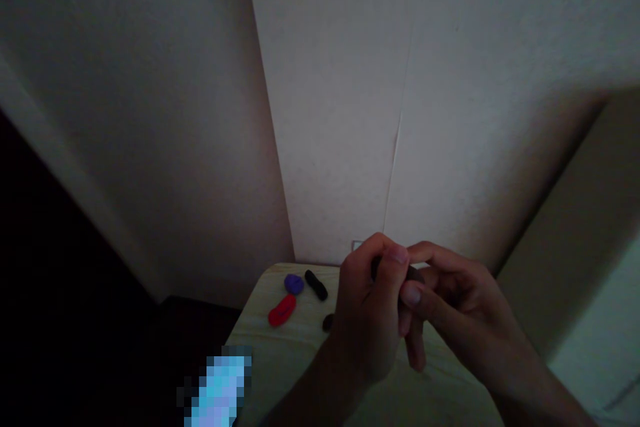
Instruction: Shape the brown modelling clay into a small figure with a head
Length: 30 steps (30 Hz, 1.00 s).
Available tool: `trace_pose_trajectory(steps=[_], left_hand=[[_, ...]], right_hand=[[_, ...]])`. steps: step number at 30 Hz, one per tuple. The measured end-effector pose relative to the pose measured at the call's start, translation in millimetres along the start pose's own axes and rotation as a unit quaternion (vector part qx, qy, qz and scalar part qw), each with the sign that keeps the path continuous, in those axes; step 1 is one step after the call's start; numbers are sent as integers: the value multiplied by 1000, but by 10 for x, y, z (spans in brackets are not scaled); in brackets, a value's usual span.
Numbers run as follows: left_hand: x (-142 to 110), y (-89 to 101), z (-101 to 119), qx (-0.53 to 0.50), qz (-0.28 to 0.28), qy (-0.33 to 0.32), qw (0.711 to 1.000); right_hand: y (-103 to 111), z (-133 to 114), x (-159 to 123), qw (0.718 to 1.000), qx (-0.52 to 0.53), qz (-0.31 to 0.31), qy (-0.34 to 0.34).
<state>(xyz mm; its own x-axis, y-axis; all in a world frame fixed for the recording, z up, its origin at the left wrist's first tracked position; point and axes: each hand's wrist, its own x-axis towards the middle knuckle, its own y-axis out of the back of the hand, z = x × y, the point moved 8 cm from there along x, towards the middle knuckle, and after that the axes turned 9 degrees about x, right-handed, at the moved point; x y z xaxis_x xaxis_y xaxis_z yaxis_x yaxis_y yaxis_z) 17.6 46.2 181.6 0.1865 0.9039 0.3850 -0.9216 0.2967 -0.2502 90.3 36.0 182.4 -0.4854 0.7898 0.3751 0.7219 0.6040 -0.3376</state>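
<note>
My left hand (371, 310) and my right hand (463, 297) meet above a small wooden table (287, 367). Both are closed, with thumbs and fingers pinching a dark brown lump of modelling clay (415, 274) between them. Most of this lump is hidden by the fingers. On the table to the left lie a purple clay lump (294, 284), a red elongated clay piece (283, 311) and a black clay roll (316, 285). A dark lump (328, 323) shows partly from behind my left hand.
Pale walls (340, 113) meet in a corner behind the table. A bright pixelated patch (220, 390) covers something at the table's left edge. At the right stands a large pale upright surface (580, 267). The floor at left is very dark.
</note>
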Motion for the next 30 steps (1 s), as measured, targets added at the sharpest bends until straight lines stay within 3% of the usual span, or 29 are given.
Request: trace_pose_trajectory(steps=[7,13,20,26,30], left_hand=[[1,-49,-92,-43,-14,34,998],[-47,42,-120,24,42,39,998],[-30,16,-94,15,29,43,999],[-34,93,-87,57,61,37,996],[-38,77,-95,48,53,36,997]], right_hand=[[-7,84,6,999,43,0,-27],[-35,72,-4,999,36,-6,-16],[-24,95,-26,1000,13,-8,-18],[-16,111,-39,1000,20,-10,-14],[-27,88,-40,1000,14,-11,-16]])
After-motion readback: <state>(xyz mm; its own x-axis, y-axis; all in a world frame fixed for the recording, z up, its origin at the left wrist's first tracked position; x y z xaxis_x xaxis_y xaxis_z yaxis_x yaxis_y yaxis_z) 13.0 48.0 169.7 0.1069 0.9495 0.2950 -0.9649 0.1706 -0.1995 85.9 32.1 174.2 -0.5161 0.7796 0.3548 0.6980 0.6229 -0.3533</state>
